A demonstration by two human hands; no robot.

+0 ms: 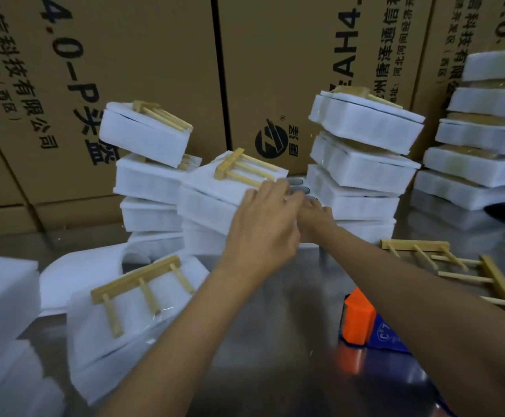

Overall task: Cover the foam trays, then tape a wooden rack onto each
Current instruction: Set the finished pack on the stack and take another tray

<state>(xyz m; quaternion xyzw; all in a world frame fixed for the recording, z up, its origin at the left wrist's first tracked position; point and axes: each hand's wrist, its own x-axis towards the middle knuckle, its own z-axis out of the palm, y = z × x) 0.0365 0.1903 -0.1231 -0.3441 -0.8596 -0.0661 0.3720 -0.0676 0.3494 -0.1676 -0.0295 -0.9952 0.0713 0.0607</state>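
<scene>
White foam tray (206, 203) with wooden rack (242, 170) on top, left hand (263, 224) flat against its side, right hand (314, 215) mostly hidden, grip unclear

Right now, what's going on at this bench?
A person is packing white foam trays with wooden racks. Both hands, the left hand and the right hand, are on a covered foam tray with a wooden rack on top, held at the middle stack. Finished trays are piled on both sides. Nearer, another tray carries a rack under clear tape. Two loose racks lie on the metal table beside an orange tape dispenser.
</scene>
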